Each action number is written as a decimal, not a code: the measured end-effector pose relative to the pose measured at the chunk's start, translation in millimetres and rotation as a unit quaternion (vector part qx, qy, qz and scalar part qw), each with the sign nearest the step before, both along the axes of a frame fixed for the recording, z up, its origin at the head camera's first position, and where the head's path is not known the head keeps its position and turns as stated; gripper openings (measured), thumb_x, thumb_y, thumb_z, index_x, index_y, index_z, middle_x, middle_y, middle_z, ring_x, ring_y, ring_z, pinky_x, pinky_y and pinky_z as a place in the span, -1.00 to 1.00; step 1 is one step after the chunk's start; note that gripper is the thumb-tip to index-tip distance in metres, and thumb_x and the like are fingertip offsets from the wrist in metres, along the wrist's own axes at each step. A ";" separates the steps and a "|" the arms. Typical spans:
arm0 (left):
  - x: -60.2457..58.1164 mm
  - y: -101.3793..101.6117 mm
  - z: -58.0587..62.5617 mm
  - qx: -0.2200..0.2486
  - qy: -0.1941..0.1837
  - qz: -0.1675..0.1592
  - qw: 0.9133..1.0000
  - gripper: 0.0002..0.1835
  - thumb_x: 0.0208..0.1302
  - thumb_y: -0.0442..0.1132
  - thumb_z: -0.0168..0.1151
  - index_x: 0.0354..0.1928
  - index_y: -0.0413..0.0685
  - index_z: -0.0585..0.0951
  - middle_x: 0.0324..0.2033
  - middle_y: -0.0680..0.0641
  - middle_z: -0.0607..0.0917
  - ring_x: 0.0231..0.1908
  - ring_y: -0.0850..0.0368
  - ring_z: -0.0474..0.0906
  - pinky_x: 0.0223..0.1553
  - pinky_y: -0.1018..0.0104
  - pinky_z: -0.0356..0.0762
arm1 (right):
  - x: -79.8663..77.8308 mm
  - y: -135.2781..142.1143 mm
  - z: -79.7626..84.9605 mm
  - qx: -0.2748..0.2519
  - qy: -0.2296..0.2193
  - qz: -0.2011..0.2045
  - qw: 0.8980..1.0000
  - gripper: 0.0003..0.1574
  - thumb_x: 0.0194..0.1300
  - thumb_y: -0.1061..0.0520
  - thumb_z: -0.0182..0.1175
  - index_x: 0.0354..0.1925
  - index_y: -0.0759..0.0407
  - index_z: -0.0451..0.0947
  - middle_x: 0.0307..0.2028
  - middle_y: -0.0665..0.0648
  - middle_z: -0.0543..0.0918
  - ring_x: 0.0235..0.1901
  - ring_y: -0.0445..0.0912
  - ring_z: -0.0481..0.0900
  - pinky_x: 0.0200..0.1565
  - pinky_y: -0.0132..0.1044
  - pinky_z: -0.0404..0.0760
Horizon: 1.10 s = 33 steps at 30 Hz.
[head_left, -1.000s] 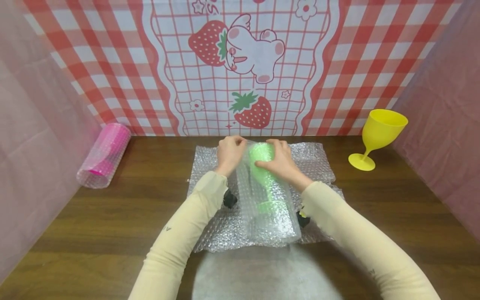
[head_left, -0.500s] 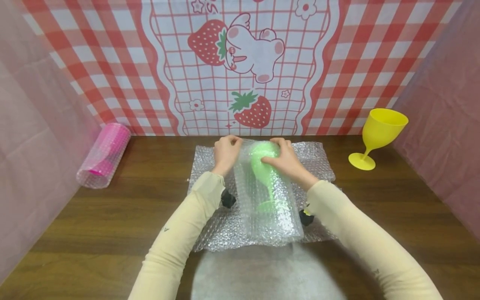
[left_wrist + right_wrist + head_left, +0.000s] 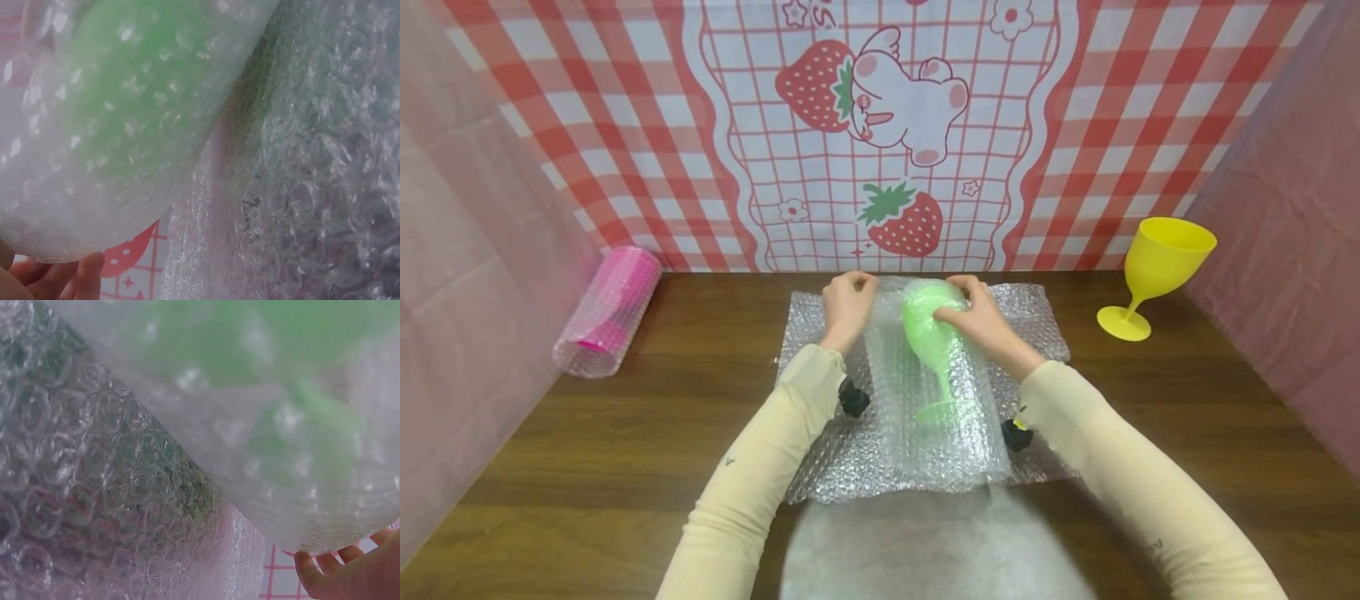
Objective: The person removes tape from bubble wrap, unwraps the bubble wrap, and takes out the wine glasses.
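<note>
A light green goblet (image 3: 931, 325) is inside a clear bubble wrap sleeve (image 3: 895, 433), its bowl toward the back and its foot toward the front. My left hand (image 3: 847, 307) pinches the sleeve's far left corner between thumb and fingers. At the far right corner, my right hand (image 3: 988, 325) grips the sleeve beside the goblet's bowl, thumb on top. Both wrist views show the green goblet (image 3: 137, 81) blurred through the plastic, with fingertips (image 3: 303, 565) at the wrap's edge. Under the sleeve, more bubble wrap (image 3: 823, 458) lies flat on the table.
On the left of the wooden table (image 3: 700, 417) lies a pink goblet in bubble wrap (image 3: 608, 310). A yellow goblet (image 3: 1161, 258) stands upright at the back right. A checked strawberry cloth (image 3: 1075, 150) hangs behind, and pink cloth (image 3: 475, 250) closes the sides.
My hands have moved slightly apart, left hand leftward and right hand rightward. The sleeve's far edge is spread wider, and the green goblet shows more clearly through it.
</note>
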<state>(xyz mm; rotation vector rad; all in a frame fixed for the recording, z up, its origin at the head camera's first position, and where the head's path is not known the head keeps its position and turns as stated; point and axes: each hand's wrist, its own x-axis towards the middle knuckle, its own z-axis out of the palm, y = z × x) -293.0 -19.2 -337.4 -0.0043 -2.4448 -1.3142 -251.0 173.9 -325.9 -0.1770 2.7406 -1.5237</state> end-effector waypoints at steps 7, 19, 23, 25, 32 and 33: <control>-0.7 -1.4 -2.4 0.025 -0.011 0.004 1.000 -0.78 0.22 -0.16 0.12 -0.29 -0.11 0.67 -0.43 -0.08 0.71 -0.49 0.11 0.62 -0.36 0.29 0.56 | -1.0 2.6 -1.9 -0.030 0.008 -0.011 0.999 -0.19 0.06 0.10 0.16 0.25 0.23 0.13 0.21 0.26 0.24 0.20 0.10 0.20 0.23 0.00 0.21; -0.2 -3.0 -3.1 0.101 -0.038 0.005 0.994 -0.78 0.21 -0.19 0.13 -0.27 -0.18 0.66 -0.40 -0.14 0.71 -0.52 0.06 0.63 -0.52 0.40 0.55 | -1.6 11.4 -5.2 -0.071 -0.005 -0.012 0.997 -0.35 0.24 0.09 -0.04 0.26 0.25 0.11 0.25 0.26 0.21 0.23 0.11 0.20 0.22 0.00 0.25; -0.7 -4.1 -4.9 0.114 -0.051 0.016 0.992 -0.79 0.19 -0.19 0.14 -0.29 -0.17 0.66 -0.39 -0.13 0.71 -0.49 0.09 0.64 -0.49 0.41 0.56 | -2.8 17.7 -7.9 -0.068 -0.006 -0.014 0.998 -0.42 0.28 0.08 -0.06 0.22 0.25 0.15 0.22 0.26 0.25 0.20 0.11 0.24 0.18 0.01 0.30; -0.8 -4.5 -5.5 0.116 -0.055 0.017 0.992 -0.79 0.19 -0.19 0.14 -0.29 -0.16 0.66 -0.38 -0.12 0.71 -0.48 0.09 0.64 -0.48 0.40 0.57 | -3.8 19.5 -9.0 -0.068 -0.006 -0.016 0.998 -0.43 0.28 0.08 -0.07 0.21 0.26 0.17 0.21 0.27 0.26 0.18 0.12 0.25 0.16 0.02 0.32; -2.9 -7.1 -7.9 0.129 -0.064 0.016 0.989 -0.80 0.19 -0.21 0.12 -0.28 -0.18 0.65 -0.36 -0.15 0.71 -0.46 0.06 0.64 -0.47 0.39 0.59 | -6.3 23.1 -10.1 -0.063 0.003 -0.045 0.997 -0.47 0.27 0.12 -0.11 0.19 0.27 0.22 0.16 0.29 0.31 0.12 0.11 0.30 0.11 -0.04 0.34; -3.5 -7.5 -8.6 0.130 -0.064 0.016 0.989 -0.80 0.19 -0.21 0.12 -0.28 -0.18 0.65 -0.36 -0.15 0.71 -0.45 0.06 0.65 -0.47 0.39 0.59 | -6.5 23.8 -10.2 -0.060 0.003 -0.048 0.997 -0.47 0.28 0.12 -0.12 0.19 0.28 0.22 0.17 0.29 0.31 0.12 0.11 0.30 0.11 -0.04 0.34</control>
